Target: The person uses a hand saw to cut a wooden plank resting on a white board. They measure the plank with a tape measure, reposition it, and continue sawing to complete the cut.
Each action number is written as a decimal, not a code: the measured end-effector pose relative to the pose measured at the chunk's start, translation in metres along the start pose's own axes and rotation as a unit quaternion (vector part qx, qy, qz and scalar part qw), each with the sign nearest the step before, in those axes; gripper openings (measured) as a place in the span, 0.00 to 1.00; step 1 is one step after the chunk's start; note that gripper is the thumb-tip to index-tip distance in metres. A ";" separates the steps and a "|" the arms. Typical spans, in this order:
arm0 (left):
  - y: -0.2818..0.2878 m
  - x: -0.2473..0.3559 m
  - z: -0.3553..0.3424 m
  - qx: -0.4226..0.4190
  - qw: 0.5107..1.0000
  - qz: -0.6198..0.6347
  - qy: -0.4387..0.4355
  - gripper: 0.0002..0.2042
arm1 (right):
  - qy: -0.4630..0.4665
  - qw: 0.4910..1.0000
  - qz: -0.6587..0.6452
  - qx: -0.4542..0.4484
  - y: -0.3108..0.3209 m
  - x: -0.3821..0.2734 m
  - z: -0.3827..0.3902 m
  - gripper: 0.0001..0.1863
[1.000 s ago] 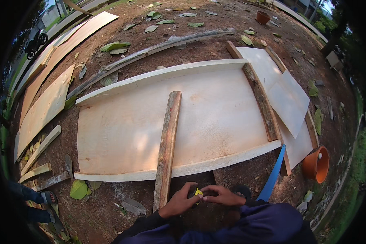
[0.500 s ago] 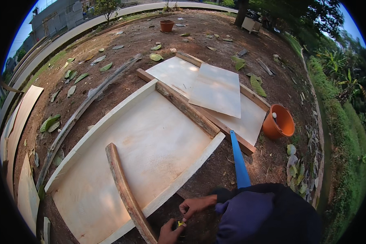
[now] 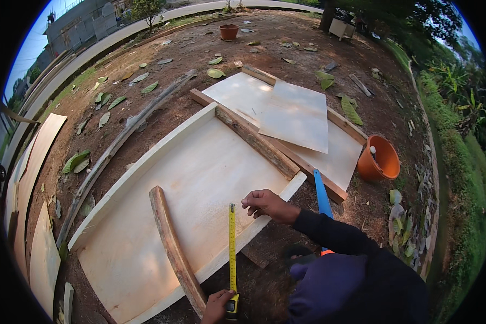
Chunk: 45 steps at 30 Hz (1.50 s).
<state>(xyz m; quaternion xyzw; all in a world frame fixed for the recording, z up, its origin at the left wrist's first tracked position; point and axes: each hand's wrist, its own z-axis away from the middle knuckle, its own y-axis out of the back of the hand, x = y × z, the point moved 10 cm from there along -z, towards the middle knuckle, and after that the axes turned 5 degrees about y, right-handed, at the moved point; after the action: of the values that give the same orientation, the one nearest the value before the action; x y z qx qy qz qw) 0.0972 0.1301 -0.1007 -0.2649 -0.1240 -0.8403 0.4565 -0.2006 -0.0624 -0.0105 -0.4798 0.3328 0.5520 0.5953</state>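
Across the near rail of a wood-framed plywood panel (image 3: 221,162), we find a rough-edged timber batten (image 3: 173,243) at left, then, on the panel's near side, the left hand (image 3: 217,308), fingers closed around the case of a yellow-and-black tape measure (image 3: 232,306). Its blade points away from the wearer, crossing above the panel's near rail; whether it touches, we cannot tell. Just right of the blade's tip, over the panel, the right hand (image 3: 270,206) hangs half-curled, seemingly empty, nearer that end than the left. Beyond the panel's right corner lies a blue saw (image 3: 322,194).
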 end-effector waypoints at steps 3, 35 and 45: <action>0.004 0.012 0.023 -0.050 0.958 0.278 0.050 0.20 | 0.004 0.990 0.138 0.008 0.008 0.030 -0.011 0.17; 0.053 -0.024 0.101 0.080 0.977 0.198 0.004 0.13 | 0.396 0.714 0.577 -0.005 -0.067 0.002 0.031 0.04; 0.053 -0.082 0.145 0.150 0.975 0.156 0.055 0.16 | 0.375 0.708 0.598 -0.021 -0.072 0.006 0.028 0.05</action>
<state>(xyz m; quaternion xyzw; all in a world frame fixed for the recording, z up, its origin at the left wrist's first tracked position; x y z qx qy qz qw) 0.2256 0.2239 -0.0280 -0.1632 -0.1803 -0.7439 0.6225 -0.1332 -0.0296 0.0076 -0.3604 0.7342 0.5738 -0.0430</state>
